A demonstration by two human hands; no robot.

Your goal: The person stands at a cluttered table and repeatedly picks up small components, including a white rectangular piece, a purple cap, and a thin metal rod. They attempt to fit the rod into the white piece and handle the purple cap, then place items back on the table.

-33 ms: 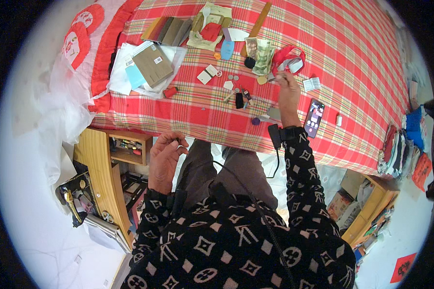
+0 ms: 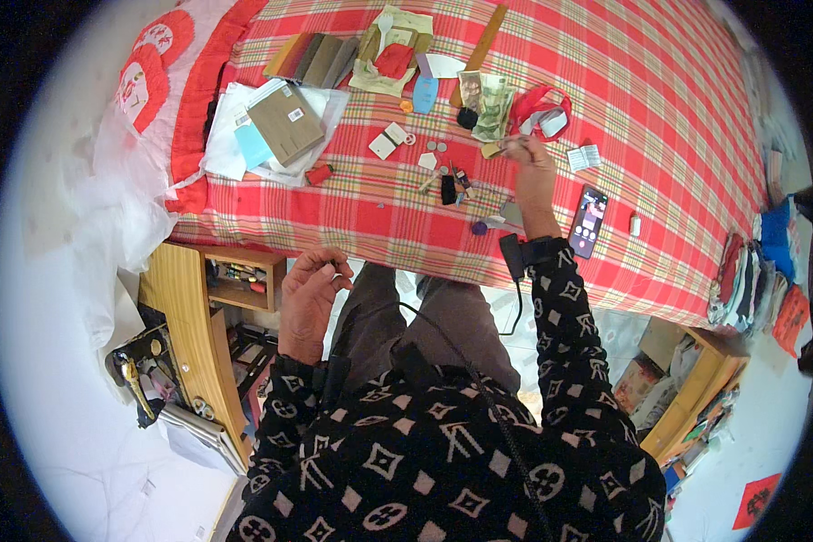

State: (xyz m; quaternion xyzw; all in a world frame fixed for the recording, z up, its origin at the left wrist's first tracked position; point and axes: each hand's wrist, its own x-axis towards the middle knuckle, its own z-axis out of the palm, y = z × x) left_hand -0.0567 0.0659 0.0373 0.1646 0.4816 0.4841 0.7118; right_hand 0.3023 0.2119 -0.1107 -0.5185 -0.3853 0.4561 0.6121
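Note:
My right hand (image 2: 531, 163) reaches over the bed, its slightly blurred fingertips pinched together at the edge of a small yellowish disc (image 2: 490, 150). What they hold is too small to make out. Green banknotes (image 2: 492, 99) and a red pouch with a whitish piece (image 2: 540, 113) lie just beyond these fingers. A small folded printed paper (image 2: 584, 158) is to their right. In front of my lap, at the bed's near edge, my left hand (image 2: 309, 294) has thumb and fingers closed together. A tiny dark bit shows at its fingertips, its kind unclear.
On the checked bedspread (image 2: 659, 108) lie a lit phone (image 2: 589, 221), a brown box (image 2: 285, 123) on papers, fabric swatches (image 2: 312, 60), a wooden ruler (image 2: 486, 38), coins (image 2: 436, 145) and keys (image 2: 458, 181). A wooden drawer (image 2: 244, 280) stands out below left. A cable crosses my lap.
My right hand has shifted a little left, bringing its fingers to the yellowish disc, which now looks tilted. My left hand has hardly moved.

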